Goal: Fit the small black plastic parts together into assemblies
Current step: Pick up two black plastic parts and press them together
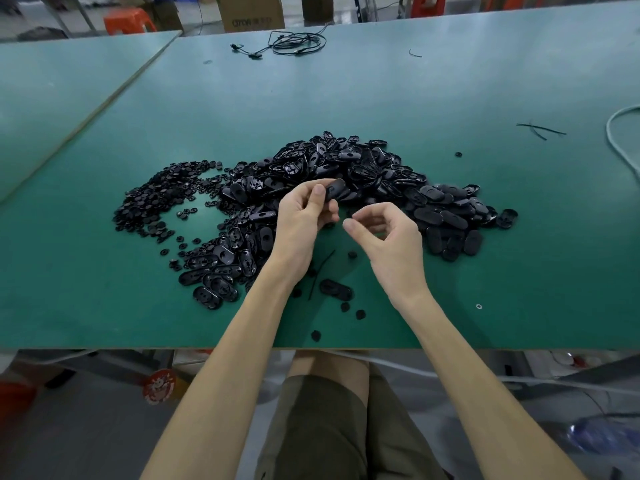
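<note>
Your left hand point(304, 216) pinches an oval shell point(334, 190) just beyond your right hand point(384, 230), fingers curled, contents I cannot tell; a loose pinch drops it into the pile point(346, 164) behind

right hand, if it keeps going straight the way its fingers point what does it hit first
Probably the left hand, which pinches an oval black part. The right hand points its curled fingers left at it across a narrow gap, though depth is unclear from one view.
</note>
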The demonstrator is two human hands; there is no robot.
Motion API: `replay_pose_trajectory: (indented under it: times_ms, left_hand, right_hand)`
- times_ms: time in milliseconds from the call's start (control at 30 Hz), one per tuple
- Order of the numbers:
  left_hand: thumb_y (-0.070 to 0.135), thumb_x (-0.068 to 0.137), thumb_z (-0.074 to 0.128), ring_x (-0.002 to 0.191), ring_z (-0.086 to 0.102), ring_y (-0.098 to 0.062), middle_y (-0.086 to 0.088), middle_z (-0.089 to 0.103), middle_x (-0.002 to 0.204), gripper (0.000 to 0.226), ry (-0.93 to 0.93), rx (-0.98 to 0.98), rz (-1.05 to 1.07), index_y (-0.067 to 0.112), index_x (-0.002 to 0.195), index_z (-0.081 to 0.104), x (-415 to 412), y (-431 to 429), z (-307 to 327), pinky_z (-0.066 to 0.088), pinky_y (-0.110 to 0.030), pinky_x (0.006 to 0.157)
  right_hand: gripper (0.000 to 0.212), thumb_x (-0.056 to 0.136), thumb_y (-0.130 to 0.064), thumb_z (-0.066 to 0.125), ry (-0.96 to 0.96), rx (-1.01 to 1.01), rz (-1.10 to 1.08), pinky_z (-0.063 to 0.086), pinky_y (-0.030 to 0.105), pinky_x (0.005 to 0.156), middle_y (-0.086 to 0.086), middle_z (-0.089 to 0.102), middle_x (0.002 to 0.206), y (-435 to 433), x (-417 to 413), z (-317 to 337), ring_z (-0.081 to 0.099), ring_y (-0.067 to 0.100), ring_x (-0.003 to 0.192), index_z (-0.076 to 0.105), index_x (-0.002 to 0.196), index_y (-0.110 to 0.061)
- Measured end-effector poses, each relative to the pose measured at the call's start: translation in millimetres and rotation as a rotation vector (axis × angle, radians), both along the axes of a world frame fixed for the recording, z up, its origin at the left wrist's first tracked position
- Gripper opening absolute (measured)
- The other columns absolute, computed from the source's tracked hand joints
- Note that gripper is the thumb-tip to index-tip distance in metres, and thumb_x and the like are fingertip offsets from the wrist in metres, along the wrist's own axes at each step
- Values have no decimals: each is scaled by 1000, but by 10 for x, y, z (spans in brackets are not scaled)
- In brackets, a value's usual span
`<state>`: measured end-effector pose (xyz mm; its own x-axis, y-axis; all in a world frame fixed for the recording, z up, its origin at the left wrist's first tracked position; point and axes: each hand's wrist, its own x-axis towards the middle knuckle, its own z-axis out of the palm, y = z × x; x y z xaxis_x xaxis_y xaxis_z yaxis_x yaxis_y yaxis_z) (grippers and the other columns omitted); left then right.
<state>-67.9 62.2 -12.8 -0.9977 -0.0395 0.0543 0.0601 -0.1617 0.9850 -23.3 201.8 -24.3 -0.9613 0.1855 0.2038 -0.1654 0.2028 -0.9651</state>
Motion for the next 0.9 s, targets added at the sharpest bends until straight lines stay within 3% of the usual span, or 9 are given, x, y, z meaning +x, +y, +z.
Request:
replay_pose_trajectory:
  times_ms: [100, 233, 333, 500, 600, 733, 900]
  left_hand:
    - [7, 112, 40, 69, 57, -10, -1, 61, 78, 24, -25, 29, 42, 4, 113, 64, -7, 8, 7, 55, -26, 71]
    - [6, 112, 41, 69, 58, -10, 3, 62, 72, 26, -40, 63, 43, 9, 106, 66, -11, -12, 2, 56, -25, 71]
    - [6, 111, 42, 69, 58, -10, 2, 62, 73, 26, -38, 58, 27, 10, 106, 67, -9, -8, -1, 55, -25, 71]
    - [8, 111, 45, 71, 59, -11, -1, 61, 75, 23, -33, 28, 4, 10, 108, 68, -1, -6, 2, 55, -27, 73]
    - [8, 109, 48, 73, 61, -12, -1, 66, 77, 21, -16, -5, -13, 8, 110, 70, 14, 9, 4, 55, -27, 76]
    - [8, 104, 60, 80, 68, -14, -8, 76, 98, 17, 69, -113, -67, 3, 113, 74, 36, 9, -6, 58, -31, 82]
    - [3, 99, 67, 83, 72, -17, -6, 76, 91, 18, 139, -170, -137, 0, 115, 74, 42, 8, -18, 60, -30, 83]
  right_hand:
    - [22, 84, -15, 86, -62, 134, 63, 44, 10, 67, -9, 68, 81, -12, 16, 9, 57, -1, 70, 65, 88, -16]
    - [32, 76, -19, 91, -178, 261, 247, 48, 27, 71, 5, 71, 90, 115, 4, 64, 58, 10, 73, 61, 85, -20]
    - [29, 77, -13, 90, -173, 289, 294, 39, 15, 58, -3, 67, 81, 221, -1, 78, 48, 1, 56, 63, 84, -19]
    - [23, 84, -5, 83, -93, 327, 284, 40, 11, 63, -8, 65, 79, 183, 38, 42, 52, -2, 61, 63, 85, -16]
    - [25, 85, -3, 82, -86, 266, 274, 43, 13, 69, -9, 66, 84, 184, 37, 34, 56, 0, 71, 62, 91, -17]
    - [25, 87, -3, 81, -31, 77, 202, 53, 23, 80, -8, 69, 86, 234, 35, 41, 65, 5, 81, 63, 99, -15]
    - [24, 92, -3, 75, 33, -127, 96, 52, 28, 77, -12, 67, 90, 281, 26, 25, 66, 9, 80, 65, 100, -23]
